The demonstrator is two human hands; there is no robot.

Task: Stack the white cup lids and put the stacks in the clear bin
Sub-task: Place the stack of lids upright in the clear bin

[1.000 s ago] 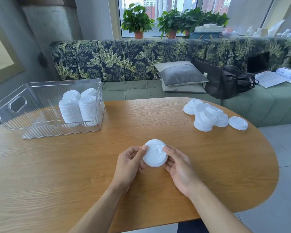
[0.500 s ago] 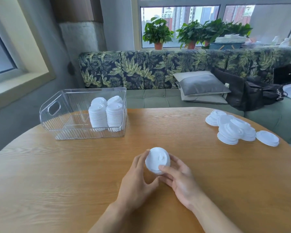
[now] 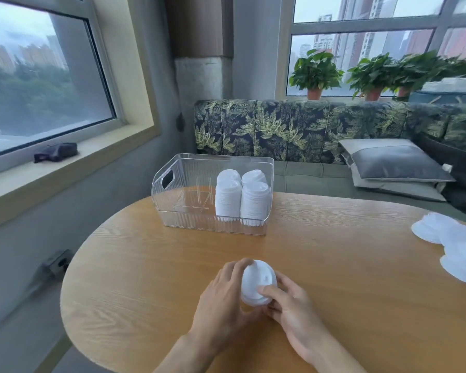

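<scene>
Clamps left grip [image 3: 221, 305], right grip [image 3: 293, 310] on white plastic cup lids [image 3: 257, 282]. Faces clear ribbed bin [image 3: 172, 200] holding four stacks [image 3: 242, 203].

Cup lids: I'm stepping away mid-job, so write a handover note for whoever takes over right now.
Hands: left hand and right hand both hold a small lid stack at the near side of the table.
Done: four stacks stand in the right end of the clear bin.
Left: put the held stack in the bin, then stack and bin the loose lids piled at the table's right edge.
</scene>
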